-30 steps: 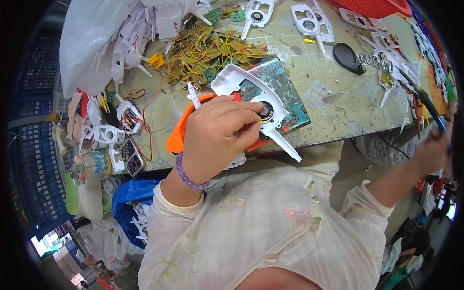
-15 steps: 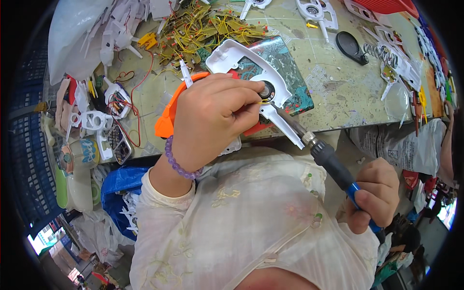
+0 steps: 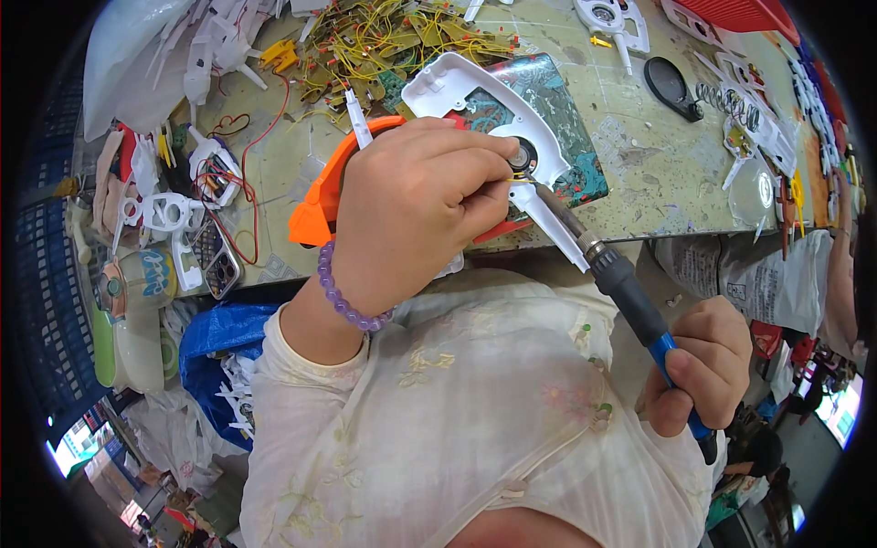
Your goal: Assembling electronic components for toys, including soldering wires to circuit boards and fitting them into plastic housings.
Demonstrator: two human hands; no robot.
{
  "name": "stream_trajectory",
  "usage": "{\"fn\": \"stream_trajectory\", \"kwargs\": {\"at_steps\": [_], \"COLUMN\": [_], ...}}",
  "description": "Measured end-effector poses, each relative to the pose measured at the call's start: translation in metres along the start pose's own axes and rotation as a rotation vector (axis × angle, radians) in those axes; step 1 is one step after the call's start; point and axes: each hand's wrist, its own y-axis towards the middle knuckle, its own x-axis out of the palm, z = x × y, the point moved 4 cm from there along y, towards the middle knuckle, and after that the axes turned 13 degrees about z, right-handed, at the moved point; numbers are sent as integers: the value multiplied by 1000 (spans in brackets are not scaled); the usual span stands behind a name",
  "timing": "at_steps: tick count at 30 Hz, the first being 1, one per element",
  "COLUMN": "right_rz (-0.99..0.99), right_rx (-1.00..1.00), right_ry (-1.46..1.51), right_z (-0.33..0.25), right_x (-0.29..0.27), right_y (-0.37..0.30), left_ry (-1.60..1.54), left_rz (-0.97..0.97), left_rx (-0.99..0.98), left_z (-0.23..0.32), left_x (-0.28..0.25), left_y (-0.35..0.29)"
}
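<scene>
My left hand, with a purple bead bracelet at its wrist, lies over a white plastic shell half. Its fingertips are pinched together at a small round black speaker set in the shell. A thin yellow wire shows at those fingertips. In my right hand is a soldering iron with a blue and black handle, its tip reaching the speaker's near edge beside the wire. An orange plastic part sits under and left of my left hand, partly hidden by it.
Behind the shell is a heap of small circuit boards with yellow wires. A dark green patterned board lies under the shell. White plastic parts and red wires are at left. A black oval ring and a spring lie at right.
The view has shifted slightly. The shell, my left hand and the iron's tip appear a little farther right and up. Both hands keep the same grip, and the tip remains at the speaker's edge.
</scene>
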Motion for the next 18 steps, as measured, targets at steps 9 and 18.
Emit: {"fn": "stream_trajectory", "kwargs": {"at_steps": [9, 18], "right_rz": [-64, -135], "right_rx": [-142, -344], "right_ry": [-67, -50], "right_z": [-10, -14], "right_x": [14, 19], "right_y": [13, 16], "left_ry": [4, 11], "left_rz": [2, 18], "left_rx": [12, 4], "left_z": [1, 3], "left_x": [0, 1], "left_y": [0, 1]}}
